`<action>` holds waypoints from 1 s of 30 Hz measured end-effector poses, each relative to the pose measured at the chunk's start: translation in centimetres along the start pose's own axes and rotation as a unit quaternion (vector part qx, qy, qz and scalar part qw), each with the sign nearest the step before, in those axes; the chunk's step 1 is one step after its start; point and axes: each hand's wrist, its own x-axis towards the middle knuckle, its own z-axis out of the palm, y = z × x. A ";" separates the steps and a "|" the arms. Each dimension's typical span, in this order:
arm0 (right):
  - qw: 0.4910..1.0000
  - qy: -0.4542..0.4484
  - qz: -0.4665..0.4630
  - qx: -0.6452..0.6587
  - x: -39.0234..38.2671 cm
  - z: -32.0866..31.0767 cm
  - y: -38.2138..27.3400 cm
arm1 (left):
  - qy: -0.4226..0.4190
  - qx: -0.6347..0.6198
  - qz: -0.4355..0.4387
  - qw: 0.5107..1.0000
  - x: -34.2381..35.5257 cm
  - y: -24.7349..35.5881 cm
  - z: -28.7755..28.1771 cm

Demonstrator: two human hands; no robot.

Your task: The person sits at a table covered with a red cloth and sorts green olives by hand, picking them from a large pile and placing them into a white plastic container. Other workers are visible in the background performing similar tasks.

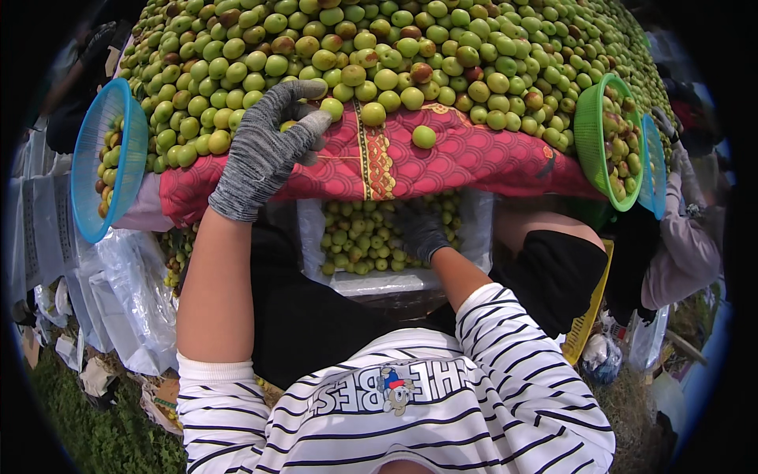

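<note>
Crumpled clear plastic sheeting (138,288) left of my left hand (264,150) and nearer me; grass (103,430) below that. Right of my right hand (420,227), also nearer me: yellow crate (585,328), crumpled plastic bag (602,355) near it. Farther right, a co-worker's pale lilac sleeve (685,265).

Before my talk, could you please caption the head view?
Grey-gloved left hand at heaped round green fruit; grey-gloved right hand in a plastic-lined box of fruit.

Bright daylight surrounds you; green grass (103,426) lies to your left, dry ground (628,399) to your right.
</note>
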 end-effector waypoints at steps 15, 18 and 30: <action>0.932 0.255 0.140 0.217 6.9 1.2 -3.1 | -0.006 -0.010 0.029 0.999 -0.1 -0.9 -0.9; 0.974 0.181 0.095 0.092 6.6 0.3 -9.9 | -0.010 0.002 0.038 0.999 0.1 -1.1 -0.7; 0.973 -0.007 -0.229 0.041 -3.0 3.3 -2.2 | -0.136 0.081 0.036 0.987 0.5 -2.2 -0.6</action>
